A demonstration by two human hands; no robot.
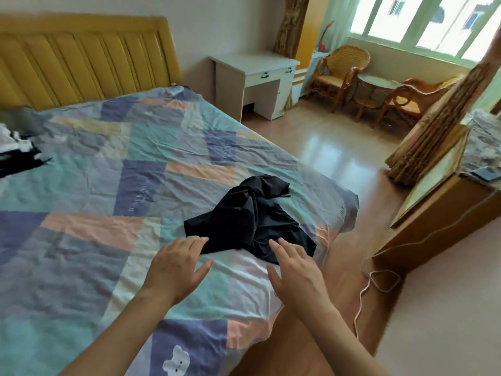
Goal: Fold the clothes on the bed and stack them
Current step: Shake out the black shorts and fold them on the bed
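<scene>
A crumpled black garment [252,218] lies near the right corner of the bed [108,185], on a patchwork sheet of teal, purple and peach. My left hand [177,263] hovers with fingers straight at the garment's near left edge, fingertips at its hem. My right hand [294,270] is spread with straight fingers at the garment's near right edge, fingertips over the cloth. Neither hand grips anything. More clothes, black and white [16,150], lie in a heap at the bed's far left edge.
A yellow headboard [81,58] stands at the back. Right of the bed are bare floor, a white desk [257,77], wicker chairs [341,71], a wooden cabinet [444,213] and a white cable [379,280] on the floor.
</scene>
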